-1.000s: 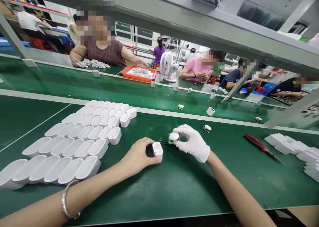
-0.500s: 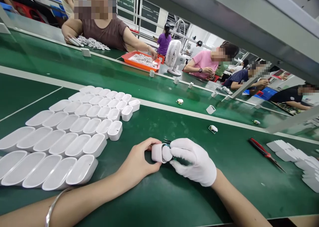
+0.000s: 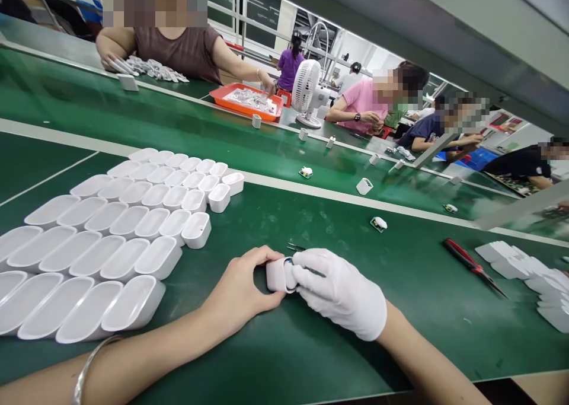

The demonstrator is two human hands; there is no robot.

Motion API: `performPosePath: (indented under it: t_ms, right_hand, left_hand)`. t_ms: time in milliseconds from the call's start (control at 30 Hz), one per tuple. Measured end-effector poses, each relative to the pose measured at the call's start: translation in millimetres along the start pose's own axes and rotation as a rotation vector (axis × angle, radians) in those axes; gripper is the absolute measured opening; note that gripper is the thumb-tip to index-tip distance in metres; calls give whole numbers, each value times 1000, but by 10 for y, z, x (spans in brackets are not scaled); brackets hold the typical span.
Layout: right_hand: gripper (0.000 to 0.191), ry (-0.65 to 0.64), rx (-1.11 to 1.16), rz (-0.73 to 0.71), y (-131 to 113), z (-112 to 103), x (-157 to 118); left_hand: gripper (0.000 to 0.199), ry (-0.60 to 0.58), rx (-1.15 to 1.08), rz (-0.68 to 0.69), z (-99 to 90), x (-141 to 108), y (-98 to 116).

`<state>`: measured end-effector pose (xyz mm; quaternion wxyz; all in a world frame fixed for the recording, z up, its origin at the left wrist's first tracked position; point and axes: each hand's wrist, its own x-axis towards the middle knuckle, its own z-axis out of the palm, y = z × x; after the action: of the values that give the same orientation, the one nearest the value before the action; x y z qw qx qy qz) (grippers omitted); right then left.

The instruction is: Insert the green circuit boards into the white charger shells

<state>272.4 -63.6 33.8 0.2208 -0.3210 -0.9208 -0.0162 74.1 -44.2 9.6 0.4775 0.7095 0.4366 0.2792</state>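
My left hand (image 3: 240,289), bare, grips a small white plastic housing (image 3: 275,275) between thumb and fingers, its opening facing right. At that opening, my right hand (image 3: 340,289) in a white glove has its fingertips closed on a circuit board with a white rounded part (image 3: 290,276), mostly hidden inside the housing and behind the fingers. Two thin dark prongs, like tweezer tips (image 3: 296,247), stick out beyond the gloved fingers; their other end is hidden. Rows of open white housings (image 3: 133,304) stand to the left of my hands.
Red-and-black pliers (image 3: 475,267) and stacked white pieces (image 3: 511,260) lie at right. One circuit board (image 3: 379,224) rests beyond my hands. Across the green belt, several people work near an orange tray (image 3: 217,96) and a white fan (image 3: 306,88). A grey beam (image 3: 422,43) crosses overhead.
The white part and board have gone deeper into the housing, and my gloved fingers have moved left against its opening. The view has shifted slightly; items on the belt appear farther left.
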Motion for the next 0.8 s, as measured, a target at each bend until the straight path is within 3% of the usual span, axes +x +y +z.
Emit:
performPosePath:
  t_ms: [100, 200, 300, 400, 500, 533, 667, 800]
  right_hand:
    - [17, 13, 32, 1, -77, 20, -14]
    - [17, 50, 249, 101, -31, -101, -6]
    - [16, 154, 408, 382, 340, -234, 152]
    - [29, 288, 185, 687, 963, -161, 547]
    - [67, 86, -127, 869, 1500, 110, 1041]
    - [70, 14, -174, 894, 1611, 209, 1186]
    - [41, -126, -173, 898, 1717, 458, 1520]
    - [28, -244, -195, 1006, 1568, 352, 1378]
  left_hand:
    - [28, -18, -19, -13, -1, 8, 10]
    - [29, -11, 42, -37, 10, 17, 21]
    - [29, 12, 124, -59, 36, 14, 10]
    - [35, 24, 152, -47, 63, -4, -31]
    - [38, 38, 226, 15, 69, -22, -72]
    - [37, 37, 252, 30, 63, -24, -79]
    - [35, 20, 240, 10, 11, -6, -65]
    - [35, 19, 226, 14, -20, 10, -37]
